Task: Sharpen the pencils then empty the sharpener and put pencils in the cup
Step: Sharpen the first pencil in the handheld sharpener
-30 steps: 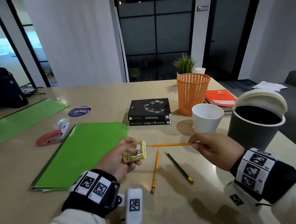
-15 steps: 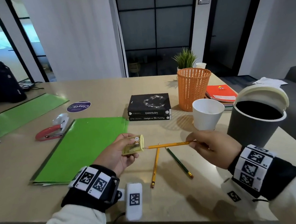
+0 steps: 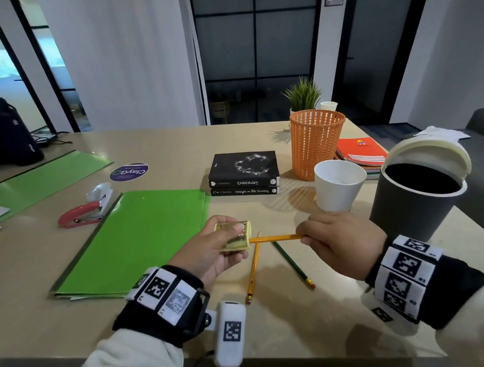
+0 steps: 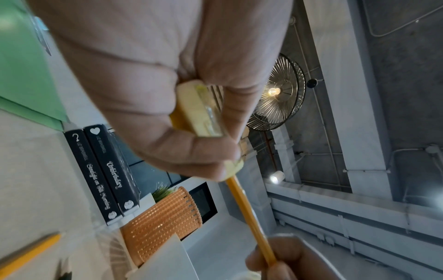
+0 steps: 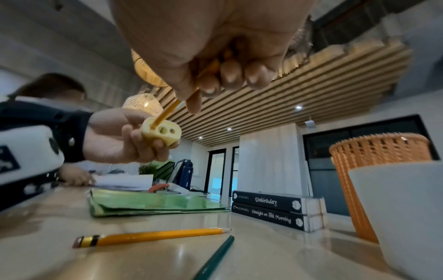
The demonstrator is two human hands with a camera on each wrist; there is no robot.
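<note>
left hand (image 3: 209,256) grips sharpener (image 3: 237,234); right hand (image 3: 341,243) pinches pencil (image 3: 275,238) inserted in it.

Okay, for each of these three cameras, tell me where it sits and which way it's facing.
Head: worn high, facing forward and down at the beige table; both hands and sleeves show.
Left wrist: looks along the left hand, whose grip holds the pale yellow plastic sharpener, tilted up toward the ceiling.
Right wrist: low over the table, looks past the right hand toward the left.
All share the yellow wooden pencil in the sharpener.
</note>
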